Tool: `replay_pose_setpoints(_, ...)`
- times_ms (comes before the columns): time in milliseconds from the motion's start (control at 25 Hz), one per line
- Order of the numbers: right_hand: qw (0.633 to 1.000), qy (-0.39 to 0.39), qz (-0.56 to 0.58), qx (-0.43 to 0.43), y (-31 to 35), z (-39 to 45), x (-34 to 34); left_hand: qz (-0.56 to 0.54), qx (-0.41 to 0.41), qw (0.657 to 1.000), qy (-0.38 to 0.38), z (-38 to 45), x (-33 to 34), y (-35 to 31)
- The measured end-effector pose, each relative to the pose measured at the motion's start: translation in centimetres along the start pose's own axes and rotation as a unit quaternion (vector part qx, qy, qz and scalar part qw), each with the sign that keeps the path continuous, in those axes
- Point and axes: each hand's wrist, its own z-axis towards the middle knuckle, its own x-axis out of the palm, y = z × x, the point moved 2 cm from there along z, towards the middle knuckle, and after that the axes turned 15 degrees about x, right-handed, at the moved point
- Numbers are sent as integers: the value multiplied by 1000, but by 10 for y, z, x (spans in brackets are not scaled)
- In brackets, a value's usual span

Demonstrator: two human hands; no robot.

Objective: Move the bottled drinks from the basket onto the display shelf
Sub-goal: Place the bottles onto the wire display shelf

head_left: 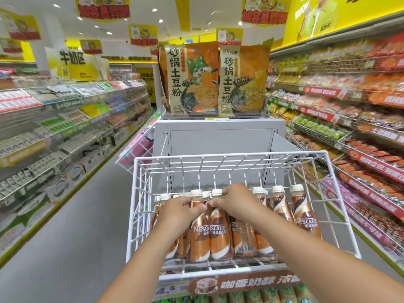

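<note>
Several brown Nescafe coffee bottles with white caps stand in a white wire display shelf (336, 206) at the end of a gondola. My left hand (177, 213) grips the neck of one bottle (197, 235) in the middle. Right beside it, my right hand (234, 202) grips the neck of the neighbouring bottle (219, 237). Both bottles stand upright among the others. Further bottles (303, 213) line the shelf to the right. No basket is in view.
Two large noodle packets (192, 79) stand on top of the grey gondola end (218, 136). Stocked shelves run along the left (65, 132) and right (354, 119). A grey aisle floor (76, 226) lies to the left. Green bottles (251, 297) sit below the price strip.
</note>
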Motion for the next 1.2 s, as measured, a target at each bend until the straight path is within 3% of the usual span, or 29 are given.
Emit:
replay_pose_setpoints(160,999,23,42,4,-5,-3,0,-14,9,999,-38,-2,1,0)
replay_pose_setpoints(320,996,23,81,-18,-13,-14,1,-25,22,999,-7,1,-3,1)
replay_pose_setpoints(440,994,-33,94,-48,-20,-26,-1,16,63,998,17,-4,-8,2)
replay_pose_setpoints(600,982,-143,-10,-121,-28,-39,-3,168,195,966,30,-15,-17,-1)
replay_pose_setpoints(720,961,-176,-105,-185,-39,-45,8,275,255,926,52,-22,-17,5)
replay_pose_setpoints(920,955,-142,-221,-136,-63,-51,38,364,287,885,53,-37,-10,23)
replay_pose_setpoints(1200,953,-139,-243,-118,-103,-84,27,433,267,860,47,-82,-2,11)
